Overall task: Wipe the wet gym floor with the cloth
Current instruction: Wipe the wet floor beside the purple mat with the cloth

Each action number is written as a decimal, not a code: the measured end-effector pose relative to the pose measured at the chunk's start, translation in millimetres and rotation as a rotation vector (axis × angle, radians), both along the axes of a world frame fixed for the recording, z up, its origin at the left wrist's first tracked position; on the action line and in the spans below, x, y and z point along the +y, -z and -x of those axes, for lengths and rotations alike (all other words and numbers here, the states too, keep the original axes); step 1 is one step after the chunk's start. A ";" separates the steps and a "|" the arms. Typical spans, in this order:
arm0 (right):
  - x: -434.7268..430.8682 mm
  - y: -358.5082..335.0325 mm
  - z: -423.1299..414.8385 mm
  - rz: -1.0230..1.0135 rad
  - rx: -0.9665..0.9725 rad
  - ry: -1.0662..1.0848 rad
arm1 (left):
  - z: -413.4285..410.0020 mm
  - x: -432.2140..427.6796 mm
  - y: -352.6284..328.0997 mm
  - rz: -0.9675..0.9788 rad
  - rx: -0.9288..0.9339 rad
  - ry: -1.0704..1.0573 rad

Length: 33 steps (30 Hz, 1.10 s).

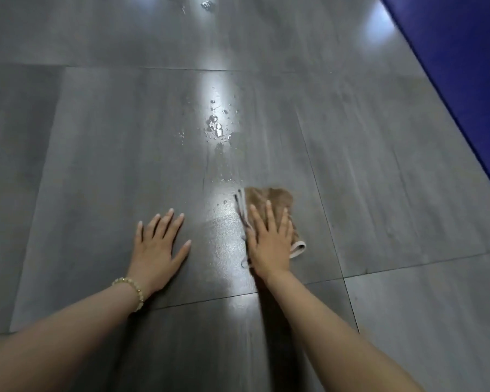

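Grey tile floor [96, 142]: dark and glossy with lamp glare on it, and I'd call it slick.
Bracelet [129, 292]: pale beads on the left wrist.
Left hand [159, 247]: flat on bare tile, fingers spread, holding nothing. It looks like a prop.
Water [215, 127]: beads shine in the glare ahead, between the two hands, and a thin trail runs down toward the cloth. A second spatter [207, 4] sits at the far top edge.
Cloth [269, 198]: brown with a pale hem, lying flat on the floor just right of the wet trail, under the right hand.
Right hand [269, 244]: palm down on the cloth, fingers straight and slightly fanned. It's pressing, not pinching.
Blue mat [464, 66]: runs along the right side, well apart from the water.
Handling: the cloth looks soft, limp and light, likely to glide on this tile and drag more once soaked. A flat palm over its middle seems best, because the loose hem corner could fold under.
Count: two hands, one cloth, one bracelet, two wet patches, one mat.
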State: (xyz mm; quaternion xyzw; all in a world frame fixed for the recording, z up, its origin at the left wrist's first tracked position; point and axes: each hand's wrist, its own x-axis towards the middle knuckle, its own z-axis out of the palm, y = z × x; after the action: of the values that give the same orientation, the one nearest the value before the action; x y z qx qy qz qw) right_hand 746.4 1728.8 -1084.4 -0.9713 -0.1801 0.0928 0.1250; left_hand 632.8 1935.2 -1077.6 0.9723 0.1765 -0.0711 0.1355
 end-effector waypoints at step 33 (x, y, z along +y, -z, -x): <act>118.6 4.2 -16.3 -0.026 -0.078 -0.604 | 113.1 89.2 -14.6 0.024 -0.123 -0.420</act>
State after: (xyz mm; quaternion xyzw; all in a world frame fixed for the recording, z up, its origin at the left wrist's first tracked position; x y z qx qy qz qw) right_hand 762.7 1847.4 -1088.6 -0.8750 -0.4664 0.0864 0.0970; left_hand 519.7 2024.4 -1063.0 0.9151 0.3656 0.0159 0.1692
